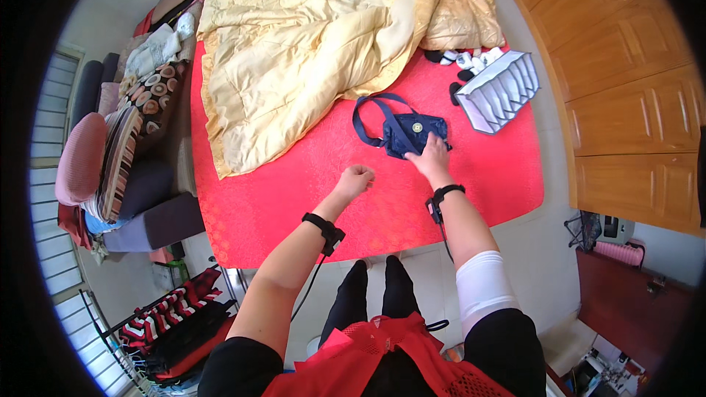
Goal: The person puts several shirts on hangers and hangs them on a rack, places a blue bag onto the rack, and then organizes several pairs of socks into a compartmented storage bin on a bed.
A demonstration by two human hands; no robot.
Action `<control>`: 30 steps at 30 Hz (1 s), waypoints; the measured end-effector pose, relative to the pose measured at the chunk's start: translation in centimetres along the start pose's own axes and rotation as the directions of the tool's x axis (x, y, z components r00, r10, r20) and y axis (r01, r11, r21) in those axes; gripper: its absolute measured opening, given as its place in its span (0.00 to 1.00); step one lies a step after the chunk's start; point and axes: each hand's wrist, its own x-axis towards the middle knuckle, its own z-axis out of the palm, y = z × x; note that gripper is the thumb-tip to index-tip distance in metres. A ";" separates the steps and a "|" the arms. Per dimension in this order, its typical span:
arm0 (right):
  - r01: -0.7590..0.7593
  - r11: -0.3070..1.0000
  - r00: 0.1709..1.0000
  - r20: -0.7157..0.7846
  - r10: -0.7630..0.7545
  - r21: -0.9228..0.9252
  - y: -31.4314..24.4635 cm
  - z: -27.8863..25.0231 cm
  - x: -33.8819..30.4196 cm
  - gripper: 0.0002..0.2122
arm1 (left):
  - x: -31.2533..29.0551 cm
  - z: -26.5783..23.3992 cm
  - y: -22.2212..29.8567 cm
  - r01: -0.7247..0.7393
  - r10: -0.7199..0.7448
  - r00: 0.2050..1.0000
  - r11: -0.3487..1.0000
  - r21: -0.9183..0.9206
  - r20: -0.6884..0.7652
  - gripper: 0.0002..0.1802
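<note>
A small navy blue bag (pixel 403 134) with a round pale badge lies on the red bedspread (pixel 294 209), its strap (pixel 360 121) looped out to the left. My right hand (pixel 432 160) reaches over the bag's near right edge, thumb and fingers apart; whether the fingertips press on the fabric is hard to tell. To the left and nearer to me, my left hand (pixel 356 181) hovers above the bedspread with its fingers curled in, and nothing shows in it. Both wrists carry black straps with a small device and a cable.
A crumpled yellow quilt (pixel 309 51) covers the far bed, beside a yellow pillow (pixel 467 18). A divided grey-white organizer box (pixel 500 95) stands at the right edge near black and white socks (pixel 471 62). Wooden cabinets (pixel 625 110) line the right; a cushioned sofa (pixel 158 213) stands left.
</note>
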 end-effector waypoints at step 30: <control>0.436 0.850 0.824 0.249 -0.510 0.297 2.1 -1.5 -1.7 0.14 | 2.4 5.2 7.8 -0.473 0.552 0.755 0.083 0.877 0.355 0.50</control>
